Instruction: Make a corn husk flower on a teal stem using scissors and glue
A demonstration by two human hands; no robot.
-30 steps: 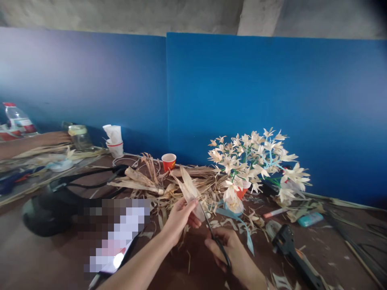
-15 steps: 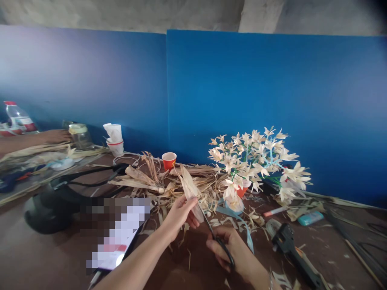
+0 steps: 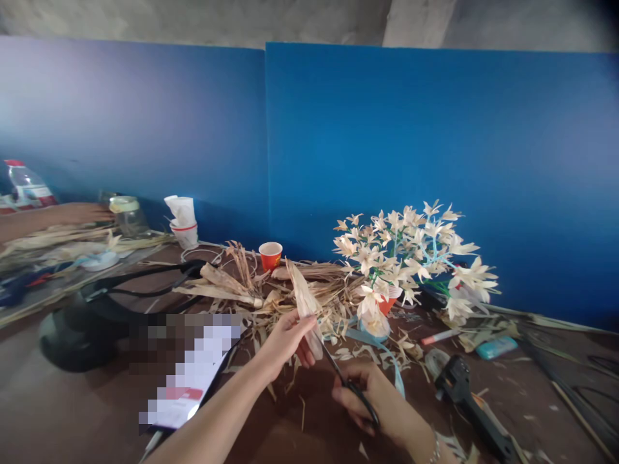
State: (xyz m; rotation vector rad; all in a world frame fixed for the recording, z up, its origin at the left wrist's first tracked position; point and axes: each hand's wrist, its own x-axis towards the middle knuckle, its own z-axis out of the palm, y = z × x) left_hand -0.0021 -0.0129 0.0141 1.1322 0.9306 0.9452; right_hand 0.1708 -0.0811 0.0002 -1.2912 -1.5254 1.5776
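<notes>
The person's left hand [image 3: 289, 336] pinches a pale, papery, tapering piece of dry husk [image 3: 302, 291] between thumb and fingers, probably to steady it while leaving its lower end within the blades' reach. The right hand [image 3: 363, 394] grips black-handled metal scissors [image 3: 345, 382], likely angled across to meet that end; whether the blades touch it cannot be told. The husk rises above the left hand, its narrow tip pointing away from the person and slightly left, its long axis sloping down rightward. Beyond both hands lies a loose heap of straw-coloured dry husks [image 3: 309, 274].
</notes>
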